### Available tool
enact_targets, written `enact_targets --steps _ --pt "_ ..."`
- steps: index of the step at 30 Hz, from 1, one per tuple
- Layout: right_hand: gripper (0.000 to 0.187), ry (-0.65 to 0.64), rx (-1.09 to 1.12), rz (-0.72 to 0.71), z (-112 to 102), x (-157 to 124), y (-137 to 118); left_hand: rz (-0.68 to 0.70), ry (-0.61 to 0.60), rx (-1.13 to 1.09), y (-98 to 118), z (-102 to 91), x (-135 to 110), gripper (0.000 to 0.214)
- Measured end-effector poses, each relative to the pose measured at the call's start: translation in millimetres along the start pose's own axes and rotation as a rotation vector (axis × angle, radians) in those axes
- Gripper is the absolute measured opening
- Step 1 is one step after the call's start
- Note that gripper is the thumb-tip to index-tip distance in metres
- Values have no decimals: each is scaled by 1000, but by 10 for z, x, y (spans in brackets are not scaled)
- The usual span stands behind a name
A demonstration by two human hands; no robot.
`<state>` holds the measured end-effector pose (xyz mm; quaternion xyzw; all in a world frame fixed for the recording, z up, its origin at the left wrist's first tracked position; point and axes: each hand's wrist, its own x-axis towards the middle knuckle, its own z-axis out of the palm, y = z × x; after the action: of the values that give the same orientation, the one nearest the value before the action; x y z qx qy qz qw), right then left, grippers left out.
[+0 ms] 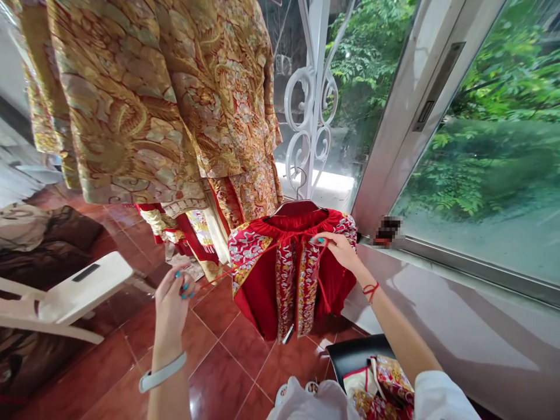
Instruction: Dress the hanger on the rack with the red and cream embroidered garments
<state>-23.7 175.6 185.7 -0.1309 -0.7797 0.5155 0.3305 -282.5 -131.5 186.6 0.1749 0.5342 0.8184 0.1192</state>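
Head view: one red embroidered garment (285,280) is held up by one metal hanger (301,203), before a white scrollwork post (315,99). Two lengths of tie are seen at its neckline. The right-hand cord (322,289) is pinched at the neckline by the fingers of the right hand (336,248), its end left dangling down the front. The left-hand cord (219,279) is stretched out sideways to the left hand (171,291), whose curled fingers appear closed on it. Two vertical embroidered bands are counted down the garment's front, set side by side.

At upper left, at least two gold jackets (122,116) are hung, their hems reaching near the garment's left shoulder. One white chair (87,286) is seen at far left. Folded embroidered cloth (396,379) is laid on one black seat (345,353) below the right forearm. On the right, room is narrowed by the low wall (420,297); wider room is given by the tiled floor (219,373) between left forearm and hem.
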Motion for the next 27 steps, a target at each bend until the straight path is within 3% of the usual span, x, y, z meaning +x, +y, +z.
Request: enact_targets --steps 3,5,7,9,12,15,18,20,23,25,27 --pt "21 -17 332 182 79 42 -31 -109 -73 163 -106 -24 -56 24" --pt "24 32 376 258 102 75 -64 -125 -121 316 -77 -10 -131 28" --pt "27 81 212 206 106 123 -87 -148 -162 447 -50 14 -204 32" --pt "31 88 -91 73 96 186 -94 -188 -226 533 -75 25 -251 36" --pt "20 75 -517 -33 72 285 -80 -176 -315 614 -192 -32 -265 38" --pt "14 106 -690 -27 64 334 -47 -88 -145 722 -259 -150 -305 38" --pt "17 126 -634 -46 75 323 -16 -37 110 1036 -181 -116 -474 37" --pt "17 120 -597 -64 89 302 -8 62 112 1105 -114 118 -619 38" --pt "16 111 -604 -71 109 276 -24 335 -129 937 -148 772 -715 36" --pt "16 108 -598 -70 118 258 -44 493 -266 945 -280 1244 -645 36" --pt "15 104 -571 -69 120 231 -61 553 -293 1033 -442 1589 -505 31"
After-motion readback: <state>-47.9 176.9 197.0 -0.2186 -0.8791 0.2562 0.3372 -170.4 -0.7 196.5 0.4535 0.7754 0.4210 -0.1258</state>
